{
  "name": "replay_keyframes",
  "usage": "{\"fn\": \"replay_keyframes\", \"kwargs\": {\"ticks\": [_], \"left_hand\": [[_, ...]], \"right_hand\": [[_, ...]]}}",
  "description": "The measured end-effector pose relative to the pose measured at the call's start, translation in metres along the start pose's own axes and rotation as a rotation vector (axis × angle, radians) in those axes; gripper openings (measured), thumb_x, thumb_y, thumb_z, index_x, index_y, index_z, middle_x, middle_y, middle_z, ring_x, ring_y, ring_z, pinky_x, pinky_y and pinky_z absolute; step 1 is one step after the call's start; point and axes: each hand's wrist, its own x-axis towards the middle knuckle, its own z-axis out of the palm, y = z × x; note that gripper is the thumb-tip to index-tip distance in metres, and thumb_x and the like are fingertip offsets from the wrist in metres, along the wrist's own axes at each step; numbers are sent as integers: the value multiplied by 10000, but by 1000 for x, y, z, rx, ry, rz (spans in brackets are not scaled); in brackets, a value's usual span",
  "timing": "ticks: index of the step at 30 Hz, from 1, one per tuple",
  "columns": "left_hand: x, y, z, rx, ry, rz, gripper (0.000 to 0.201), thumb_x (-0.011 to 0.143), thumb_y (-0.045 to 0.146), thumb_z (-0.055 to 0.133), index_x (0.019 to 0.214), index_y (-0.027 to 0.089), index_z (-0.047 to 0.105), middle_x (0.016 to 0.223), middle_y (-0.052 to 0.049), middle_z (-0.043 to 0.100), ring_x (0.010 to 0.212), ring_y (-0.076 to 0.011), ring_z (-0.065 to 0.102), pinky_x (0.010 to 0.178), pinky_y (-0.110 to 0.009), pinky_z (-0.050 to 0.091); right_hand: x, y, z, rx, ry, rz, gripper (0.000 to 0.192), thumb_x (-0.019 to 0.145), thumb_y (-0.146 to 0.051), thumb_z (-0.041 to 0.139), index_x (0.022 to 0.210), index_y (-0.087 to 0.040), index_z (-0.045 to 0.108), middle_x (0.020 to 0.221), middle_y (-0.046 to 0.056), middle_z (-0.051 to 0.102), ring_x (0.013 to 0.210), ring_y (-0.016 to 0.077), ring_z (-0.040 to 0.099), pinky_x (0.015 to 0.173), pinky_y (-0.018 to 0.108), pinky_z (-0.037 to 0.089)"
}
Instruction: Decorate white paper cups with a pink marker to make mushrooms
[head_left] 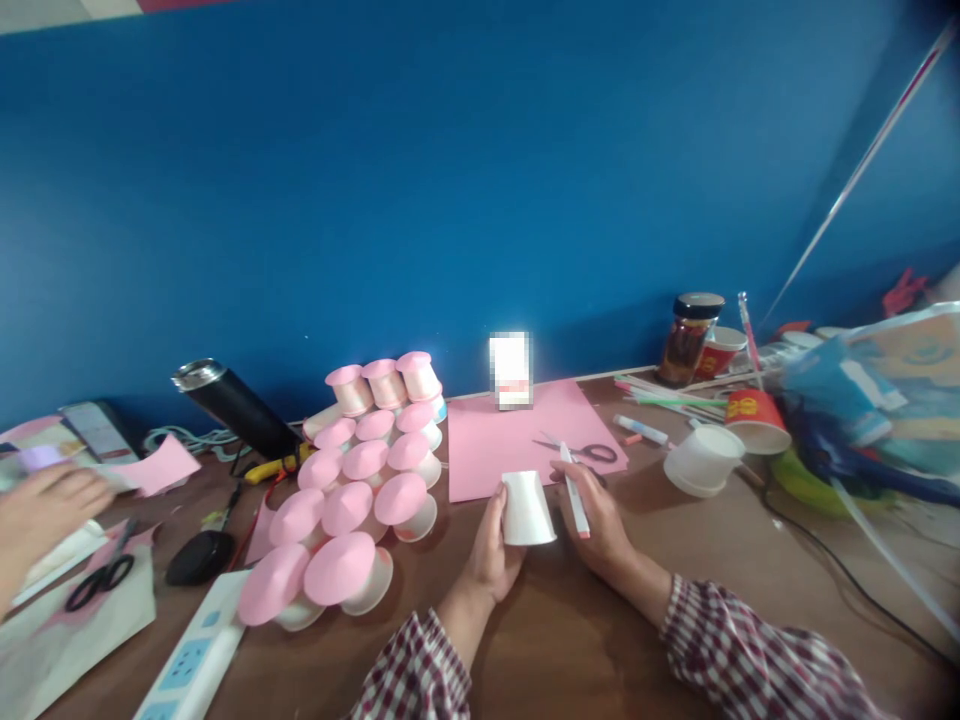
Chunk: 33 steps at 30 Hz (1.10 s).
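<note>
My left hand grips a white paper cup that stands upside down on the brown table. My right hand holds a white marker pen, its tip pointing down beside the cup. Just behind the cup lies a pink paper sheet with grey scissors on it. Both my sleeves are red-and-white checked.
Several pink-topped white cups lie in rows at the left. A black flask, a mouse, a power strip and black scissors are nearby. Another person's hand is far left. At right are white cups, a red cup and a jar.
</note>
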Motion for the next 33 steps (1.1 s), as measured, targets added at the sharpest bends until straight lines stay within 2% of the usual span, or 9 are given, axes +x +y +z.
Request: {"fn": "replay_keyframes", "kwargs": {"ticks": [5, 9, 14, 19, 27, 33], "left_hand": [[-2, 3, 4, 30, -82, -6, 353, 839, 415, 588, 1052, 144, 661, 962, -70, 706, 1013, -217, 616, 929, -307, 442], [-1, 3, 2, 34, -55, 10, 350, 832, 412, 600, 1065, 157, 657, 935, -52, 707, 935, -196, 636, 893, -300, 457], [0, 2, -1, 41, -33, 2, 357, 833, 400, 604, 1112, 179, 637, 1067, -48, 688, 1010, -193, 616, 872, -266, 454], [0, 1, 0, 46, -66, 14, 349, 849, 397, 585, 1112, 174, 639, 954, -40, 703, 912, -173, 632, 862, -272, 461], [-1, 1, -3, 60, -91, 23, 337, 850, 399, 581, 1087, 168, 645, 983, -49, 698, 914, -176, 631, 847, -269, 468], [-3, 3, 4, 69, -93, 14, 340, 837, 410, 590, 1041, 147, 658, 917, -61, 703, 873, -190, 643, 851, -294, 471]], "right_hand": [[0, -1, 1, 16, 5, -5, 359, 866, -141, 428, 1212, -213, 490, 1012, 84, 622, 923, 214, 609, 803, 357, 503], [1, -3, -1, 29, -11, -20, 362, 864, -136, 421, 1213, -205, 486, 1006, 86, 620, 920, 213, 609, 803, 355, 503], [3, -6, -3, 14, -22, -28, 361, 869, -116, 418, 1211, -202, 490, 998, 85, 625, 911, 203, 616, 797, 339, 506], [2, -6, -2, -1, -9, -43, 364, 872, -115, 418, 1218, -202, 489, 994, 83, 625, 910, 204, 617, 794, 342, 507], [2, -9, -3, -6, 2, -54, 330, 887, -132, 422, 1198, -207, 504, 978, 77, 627, 881, 199, 625, 772, 331, 515], [2, -9, -4, -12, -2, -81, 358, 881, -125, 409, 1215, -207, 507, 978, 80, 633, 896, 205, 627, 784, 334, 514]]}}
